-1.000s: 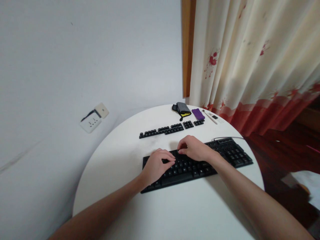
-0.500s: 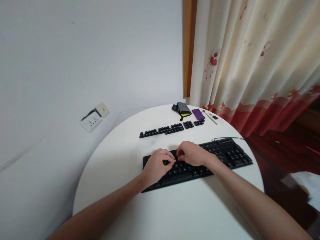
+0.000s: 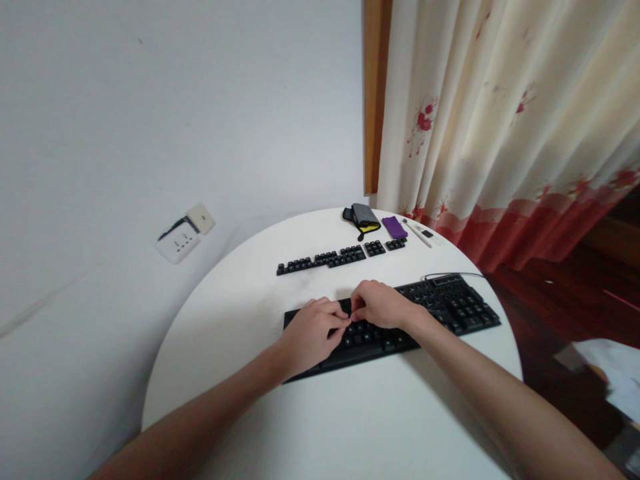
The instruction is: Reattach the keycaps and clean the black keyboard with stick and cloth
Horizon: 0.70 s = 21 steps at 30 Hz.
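A black keyboard (image 3: pixel 450 310) lies across the round white table (image 3: pixel 360 427). Both my hands rest on its left half. My left hand (image 3: pixel 310 331) has its fingers curled and pressed together, with the tips pointing right over the keys. My right hand (image 3: pixel 381 304) is bunched in a pinch just right of it, and the fingertips of both hands meet over the upper key rows. What they pinch is hidden by the fingers. A row of loose black keycaps (image 3: pixel 325 259) lies behind the keyboard, with two smaller groups (image 3: pixel 375 248) to its right.
At the table's far edge lie a grey and yellow pouch (image 3: pixel 364 219), a purple item (image 3: pixel 395 227) and a white pen-like tool (image 3: pixel 419 234). The keyboard's cable (image 3: pixel 453 274) runs right. A curtain (image 3: pixel 500 120) hangs at the right, and a wall socket (image 3: pixel 183 235) is at the left.
My right hand has slid left and down on the keyboard to meet my left hand. My left fingers have closed toward it. The camera view has shifted slightly.
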Available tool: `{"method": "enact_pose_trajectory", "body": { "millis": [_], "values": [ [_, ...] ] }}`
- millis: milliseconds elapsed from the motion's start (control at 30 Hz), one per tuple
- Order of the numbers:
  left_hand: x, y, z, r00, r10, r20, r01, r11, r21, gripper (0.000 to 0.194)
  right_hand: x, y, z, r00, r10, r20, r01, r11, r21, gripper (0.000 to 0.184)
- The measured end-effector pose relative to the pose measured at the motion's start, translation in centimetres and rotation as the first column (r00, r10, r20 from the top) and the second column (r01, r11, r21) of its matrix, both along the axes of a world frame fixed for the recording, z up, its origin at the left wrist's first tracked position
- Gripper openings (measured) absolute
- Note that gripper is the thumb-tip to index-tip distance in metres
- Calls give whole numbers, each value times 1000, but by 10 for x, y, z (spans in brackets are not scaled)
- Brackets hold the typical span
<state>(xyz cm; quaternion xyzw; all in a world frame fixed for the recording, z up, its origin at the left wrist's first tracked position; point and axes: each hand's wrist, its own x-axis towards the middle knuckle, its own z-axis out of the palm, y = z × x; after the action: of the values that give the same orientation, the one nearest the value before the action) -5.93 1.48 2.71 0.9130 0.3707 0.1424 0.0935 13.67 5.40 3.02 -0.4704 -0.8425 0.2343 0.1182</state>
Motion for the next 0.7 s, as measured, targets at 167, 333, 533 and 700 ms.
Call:
{"method": "enact_pose_trajectory", "body": {
  "millis": [167,333,533,700],
  "values": [
    [2,-3,-1,998,10,-59,-9,1000,27,20,-1,8,-9,998,-58,37,58,998,3,19],
    [2,-4,-3,998,21,-65,-19,999,37,20,-3,9,-14,993,-81,84,80,997,17,24],
    [-1,-6,-3,999,43,18,-43,999,-5,29,5,12,-12,999,-47,-20,46,998,-36,20],
    [-5,-7,-19,994,34,-108,-43,996,-81,108,17,23,-10,964,-227,-140,236,970,55,18]
  ]
}}
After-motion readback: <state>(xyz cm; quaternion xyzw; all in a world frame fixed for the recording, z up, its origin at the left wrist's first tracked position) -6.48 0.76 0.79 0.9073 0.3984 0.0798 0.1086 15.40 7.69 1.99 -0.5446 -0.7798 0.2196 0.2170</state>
